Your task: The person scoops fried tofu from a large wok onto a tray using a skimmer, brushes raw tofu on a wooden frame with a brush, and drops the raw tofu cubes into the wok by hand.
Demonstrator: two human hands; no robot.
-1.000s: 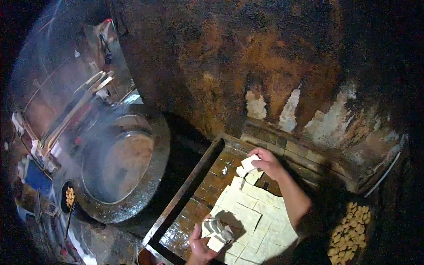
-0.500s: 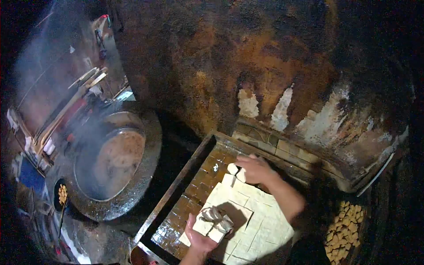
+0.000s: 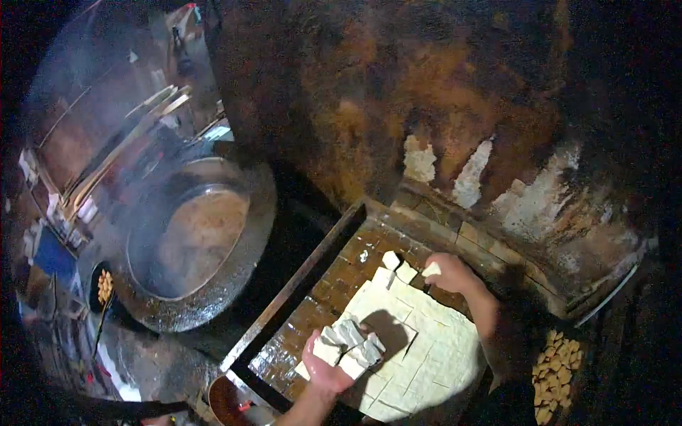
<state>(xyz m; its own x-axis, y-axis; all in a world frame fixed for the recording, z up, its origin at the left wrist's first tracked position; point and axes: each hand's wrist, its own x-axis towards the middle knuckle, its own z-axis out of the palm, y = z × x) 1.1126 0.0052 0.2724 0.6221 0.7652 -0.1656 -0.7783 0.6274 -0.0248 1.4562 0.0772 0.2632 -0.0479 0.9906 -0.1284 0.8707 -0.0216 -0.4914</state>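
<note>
A slab of white tofu (image 3: 426,348), scored into blocks, lies in a wooden tray (image 3: 298,298) in front of me. Above the slab's near left part, my left hand (image 3: 328,370) is palm up, its fingers curled around a pile of tofu blocks (image 3: 348,341). At the slab's far edge, my right hand (image 3: 453,274) pinches a single tofu piece (image 3: 432,270). Just left of that hand, two loose tofu blocks (image 3: 391,260) sit at the slab's far corner.
To the left, a wide pot (image 3: 206,234) of brownish liquid steams on a dark stove. Small golden-brown pieces (image 3: 558,376) are heaped at the lower right, and more (image 3: 105,285) lie beside the pot. A stained wall (image 3: 426,92) rises behind the tray.
My right hand has shifted right along the slab's far edge, away from the two loose blocks, and now pinches a piece. My left hand keeps its pile; the whole view has shifted slightly.
</note>
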